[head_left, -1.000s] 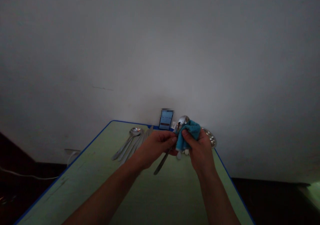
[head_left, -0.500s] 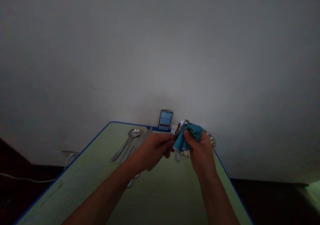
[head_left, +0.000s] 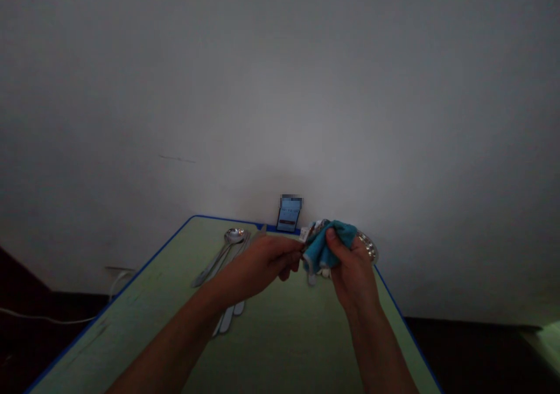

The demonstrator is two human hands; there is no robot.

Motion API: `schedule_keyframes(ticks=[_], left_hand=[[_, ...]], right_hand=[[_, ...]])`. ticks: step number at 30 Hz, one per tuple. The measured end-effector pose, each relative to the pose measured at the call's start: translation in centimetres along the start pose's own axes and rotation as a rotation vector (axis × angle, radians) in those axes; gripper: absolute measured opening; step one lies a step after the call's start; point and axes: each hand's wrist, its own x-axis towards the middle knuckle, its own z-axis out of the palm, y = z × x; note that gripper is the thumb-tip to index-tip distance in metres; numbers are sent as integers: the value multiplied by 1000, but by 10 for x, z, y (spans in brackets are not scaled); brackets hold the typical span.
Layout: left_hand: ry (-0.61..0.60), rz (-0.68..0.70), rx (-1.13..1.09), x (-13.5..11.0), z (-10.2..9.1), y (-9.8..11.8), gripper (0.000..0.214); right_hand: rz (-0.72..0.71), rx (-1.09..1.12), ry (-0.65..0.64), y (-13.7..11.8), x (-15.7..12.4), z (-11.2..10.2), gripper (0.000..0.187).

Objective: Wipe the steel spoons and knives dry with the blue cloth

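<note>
My left hand point(head_left: 277, 258) is closed in a pinch around the handle of a spoon, most of which is hidden by my fingers and the cloth. A blue cloth point(head_left: 318, 250) is bunched in my right hand point(head_left: 353, 267), thumb on top, and wraps over the spoon's bowl. Both hands are close together above the far part of the table. Left of them, shiny spoons point(head_left: 235, 236) lie with their handles toward me. Several knives point(head_left: 226, 319) lie beside the spoons, partly covered by my left forearm.
A phone point(head_left: 288, 216) leans upright against the wall at the table's back edge. Behind my right hand is a shiny metal dish point(head_left: 368, 247). Small white items point(head_left: 325, 273) show below the cloth. The pale green table point(head_left: 280, 347) has a blue edge.
The cloth in my right hand now covers more of the spoon's bowl, which showed plainly before. My left hand has shifted slightly left, and more knife handles show under my forearm.
</note>
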Motion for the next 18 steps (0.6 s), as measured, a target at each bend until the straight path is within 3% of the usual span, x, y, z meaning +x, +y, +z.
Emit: schedule_keyframes(ticks=[11,15,18], left_hand=[[-7,-72,0,0,2,0,22],[7,-109,-47,1,4,-3,23],[17,-132,-52,1,4,-5,25]], right_hand=[[43,137,52,-5,2,4,18],[-16,-66,4,-1,2,0,24],[-76,-285,-38,-1,1,-2,39]])
